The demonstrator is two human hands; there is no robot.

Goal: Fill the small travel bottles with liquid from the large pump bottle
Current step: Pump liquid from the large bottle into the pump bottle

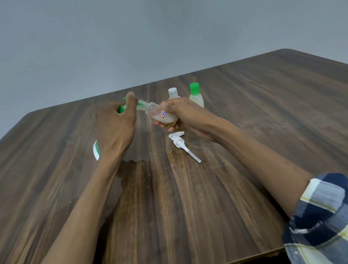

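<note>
Gripping a tilted, light, probably slippery travel bottle (161, 115) by its body, the right hand (185, 113); the left hand (116, 123) pinches its green cap (122, 108).

One head-worn wide-angle view, looking forward and down from the near edge of a wooden table (204, 207), both forearms reaching in from the bottom corners, hands and bottles mid-frame, grey wall (149, 20) filling the upper third.

A dark wooden table (278, 100) bears a pump head (180, 143) and two capped bottles (196, 97).
</note>
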